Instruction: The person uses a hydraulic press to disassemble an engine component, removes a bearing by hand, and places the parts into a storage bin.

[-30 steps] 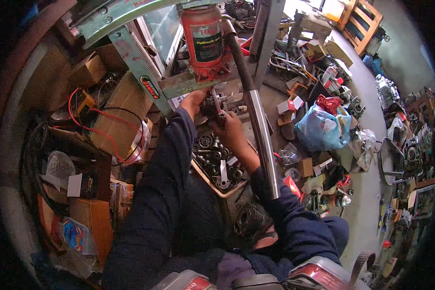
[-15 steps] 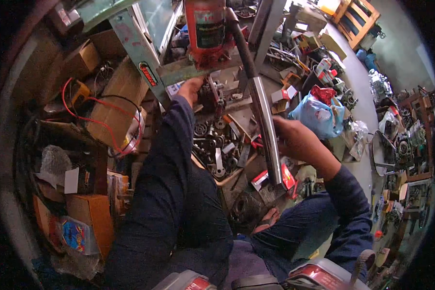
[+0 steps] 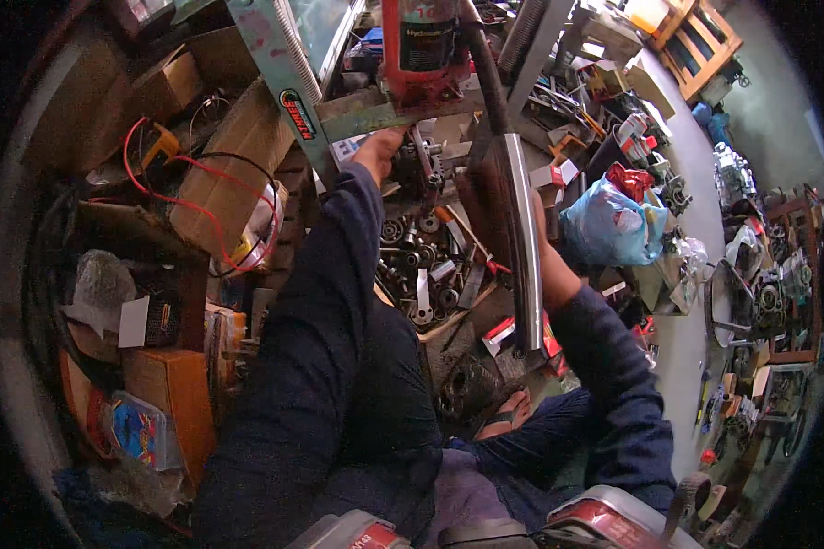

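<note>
A red bottle jack [image 3: 423, 55] stands in a pale green press frame [image 3: 362, 114] ahead of me. From the jack a dark lever slants toward me, with a shiny steel pipe [image 3: 525, 247] at its near end. My left hand [image 3: 381, 154] is curled just below the frame's crossbar, next to a metal machine part [image 3: 428, 160]; the bar hides some fingertips, and what it grips is unclear. Behind the pipe, my right hand [image 3: 493, 197] is smeared by motion and partly covered, so its fingers cannot be read.
Loose gears and metal parts [image 3: 421, 274] lie in a shallow tray below the press. A blue plastic bag [image 3: 606, 220] sits to the right. Cardboard boxes [image 3: 229, 165] and a red cable [image 3: 206, 224] crowd the left. My sandalled foot [image 3: 511, 414] is near the red box [image 3: 502, 335].
My right hand has shifted left, from the pipe's right side to behind and beyond it. My left hand stays by the crossbar. The whole view has moved slightly.
</note>
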Demonstrator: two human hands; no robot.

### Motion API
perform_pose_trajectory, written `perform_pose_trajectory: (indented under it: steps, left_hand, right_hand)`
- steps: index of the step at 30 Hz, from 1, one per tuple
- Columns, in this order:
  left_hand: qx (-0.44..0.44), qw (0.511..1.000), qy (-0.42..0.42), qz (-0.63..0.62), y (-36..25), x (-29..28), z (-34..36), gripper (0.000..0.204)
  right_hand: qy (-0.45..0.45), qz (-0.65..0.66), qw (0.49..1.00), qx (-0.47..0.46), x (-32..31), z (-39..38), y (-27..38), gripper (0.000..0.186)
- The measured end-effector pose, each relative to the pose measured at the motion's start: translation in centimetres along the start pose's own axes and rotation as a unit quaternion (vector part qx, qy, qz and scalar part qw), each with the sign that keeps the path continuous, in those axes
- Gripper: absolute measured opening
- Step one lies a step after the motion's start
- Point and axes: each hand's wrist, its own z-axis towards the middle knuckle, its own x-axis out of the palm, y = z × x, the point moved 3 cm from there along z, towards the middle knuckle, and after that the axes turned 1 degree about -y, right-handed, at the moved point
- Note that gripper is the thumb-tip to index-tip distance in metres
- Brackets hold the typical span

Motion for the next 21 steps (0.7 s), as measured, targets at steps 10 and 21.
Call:
perform_pose_trajectory:
  steps: [10, 21]
  left_hand:
    - [0.022, 1.000, 0.000, -0.004, -1.1, 0.7, -1.4, 0.040]
    - [0.040, 0.999, 0.006, -0.032, -1.0, 2.2, -2.2, 0.039]
  right_hand:
    - [-0.143, -0.050, 0.988, -0.002, 3.8, 11.5, 2.3, 0.012]
    - [0.011, -0.063, 0.989, -0.130, -9.2, -2.0, 4.4, 0.043]
